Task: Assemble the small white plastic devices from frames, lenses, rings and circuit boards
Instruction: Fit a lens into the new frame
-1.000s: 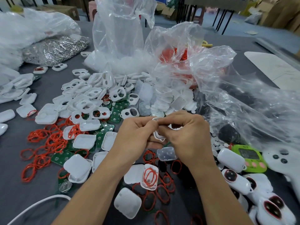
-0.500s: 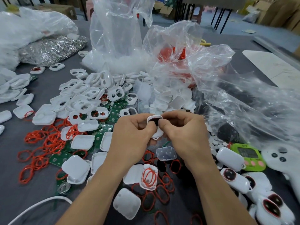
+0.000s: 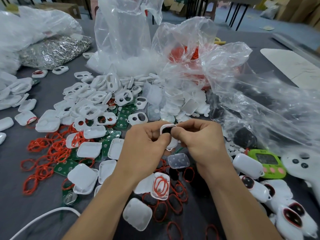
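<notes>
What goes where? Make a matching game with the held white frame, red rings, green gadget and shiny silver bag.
1 small white plastic frame
2 loose red rubber rings
3 green plastic gadget
4 clear bag of shiny silver metal pieces

A back left
B right side
C pinched between left hand and right hand
D scattered left of the arms

Pairs: 1-C, 2-D, 3-B, 4-A

Grey table (image 3: 12,193), cardboard boxes (image 3: 58,6), black furniture legs (image 3: 232,13)
</notes>
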Available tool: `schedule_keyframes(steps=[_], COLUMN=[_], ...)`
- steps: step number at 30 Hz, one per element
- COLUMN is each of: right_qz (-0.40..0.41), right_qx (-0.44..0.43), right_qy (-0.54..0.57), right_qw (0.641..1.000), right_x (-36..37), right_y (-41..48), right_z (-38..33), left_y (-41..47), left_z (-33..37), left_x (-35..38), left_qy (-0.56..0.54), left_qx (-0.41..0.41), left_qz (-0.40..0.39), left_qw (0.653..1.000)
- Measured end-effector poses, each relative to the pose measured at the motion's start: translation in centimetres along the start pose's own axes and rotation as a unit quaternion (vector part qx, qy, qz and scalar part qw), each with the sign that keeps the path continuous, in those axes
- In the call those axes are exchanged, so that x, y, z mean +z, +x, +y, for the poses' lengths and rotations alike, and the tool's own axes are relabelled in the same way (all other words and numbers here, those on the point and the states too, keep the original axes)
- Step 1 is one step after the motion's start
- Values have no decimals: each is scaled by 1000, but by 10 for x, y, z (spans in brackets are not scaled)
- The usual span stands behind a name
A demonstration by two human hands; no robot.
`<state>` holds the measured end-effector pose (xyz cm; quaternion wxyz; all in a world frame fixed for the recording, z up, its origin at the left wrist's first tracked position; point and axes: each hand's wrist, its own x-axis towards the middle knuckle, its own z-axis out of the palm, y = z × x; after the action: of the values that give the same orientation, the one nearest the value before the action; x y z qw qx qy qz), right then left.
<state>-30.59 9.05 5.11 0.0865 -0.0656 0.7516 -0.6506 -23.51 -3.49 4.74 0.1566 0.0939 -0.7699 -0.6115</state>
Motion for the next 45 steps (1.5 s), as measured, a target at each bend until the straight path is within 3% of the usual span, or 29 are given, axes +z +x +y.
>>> schedule_keyframes(steps=[7, 13, 21, 26, 29, 34, 39, 43, 45], right_qz=[-5, -36, -34, 2, -19, -13, -32, -35, -49], right_qx=[-1, 6, 27, 0, -6, -33, -65, -60, -49], right_qy=[-7, -7, 7, -50, -56, -59, -77, -10, 13], right_qw=[1000, 999, 999, 999, 998, 998, 994, 997, 998], right_x=[-1, 2, 3, 8, 9, 2, 5, 2, 0], right_y=[-2, 1, 1, -3, -4, -1, -3, -4, -3], right_z=[3, 3, 2, 4, 5, 5, 2, -1, -4], left_y=[0, 4, -1, -1, 0, 3, 3, 1, 4], left_z=[1, 2, 5, 2, 0, 2, -3, 3, 4], left_x=[-4, 5, 7, 8, 6, 4, 4, 3, 3], left_qy=[-144, -113, -68, 30, 81, -14, 31, -54, -112], left_qx=[-73, -76, -44, -17, -24, -76, -48, -57, -92], left_qz=[-55, 6, 24, 78, 87, 23, 81, 19, 26], left_qw=[985, 991, 996, 996, 993, 997, 995, 997, 989])
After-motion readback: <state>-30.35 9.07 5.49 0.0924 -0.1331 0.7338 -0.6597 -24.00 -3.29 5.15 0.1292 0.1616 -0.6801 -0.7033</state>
